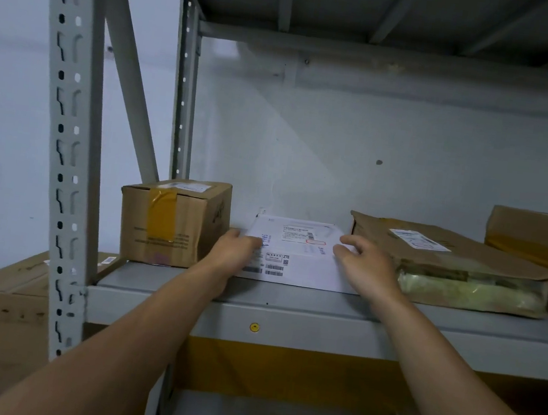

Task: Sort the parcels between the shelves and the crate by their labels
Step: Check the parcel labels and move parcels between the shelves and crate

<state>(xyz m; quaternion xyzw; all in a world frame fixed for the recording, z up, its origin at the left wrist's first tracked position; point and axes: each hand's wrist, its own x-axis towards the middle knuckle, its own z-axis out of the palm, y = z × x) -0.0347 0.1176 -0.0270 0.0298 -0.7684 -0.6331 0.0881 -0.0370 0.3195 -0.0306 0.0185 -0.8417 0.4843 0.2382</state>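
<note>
- Head view: a white flat parcel [307,263] lies on the grey shelf [323,303], between a taped cardboard box [174,222] and a brown paper parcel [449,260].
- The left hand [236,251] rests open on its left edge.
- The right hand [365,263], fingers relaxed, touches its right edge.

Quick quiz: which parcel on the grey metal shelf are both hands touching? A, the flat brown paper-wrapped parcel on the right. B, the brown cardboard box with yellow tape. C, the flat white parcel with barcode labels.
C: the left hand and the right hand rest on opposite edges of the flat white parcel.
</note>
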